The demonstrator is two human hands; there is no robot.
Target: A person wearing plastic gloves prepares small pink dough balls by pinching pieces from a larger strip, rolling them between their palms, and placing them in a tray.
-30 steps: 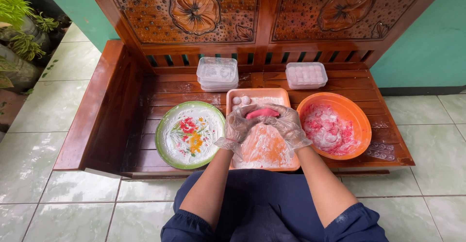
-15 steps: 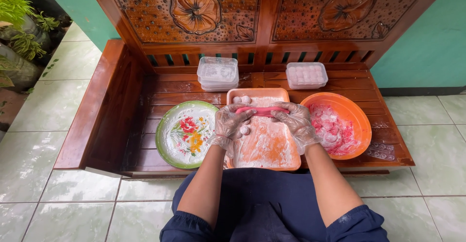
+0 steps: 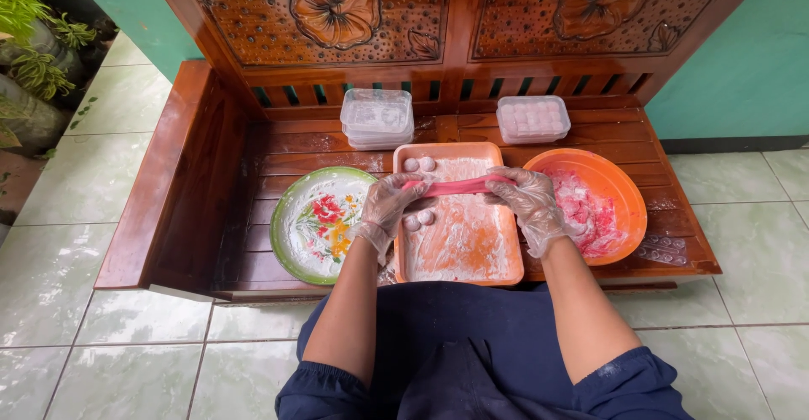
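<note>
Both my hands wear clear plastic gloves. My left hand [image 3: 389,208] and my right hand [image 3: 529,203] each grip one end of a pink strip of dough [image 3: 458,187], stretched flat between them above an orange floured tray [image 3: 493,275]. Several small white dough balls [image 3: 419,165] lie at the tray's far left corner and under my left hand. An orange bowl [image 3: 628,205] holding pink floured dough lumps stands right of the tray, next to my right hand.
A green-rimmed flowered plate [image 3: 320,222] dusted with flour lies left of the tray. Stacked clear plastic boxes [image 3: 377,118] and one filled box [image 3: 532,118] stand at the back of the wooden bench [image 3: 160,209]. Potted plants [image 3: 29,49] stand far left on the tiled floor.
My hands have moved apart sideways, pulling the pink dough from a lump into a long flat strip above the tray.
</note>
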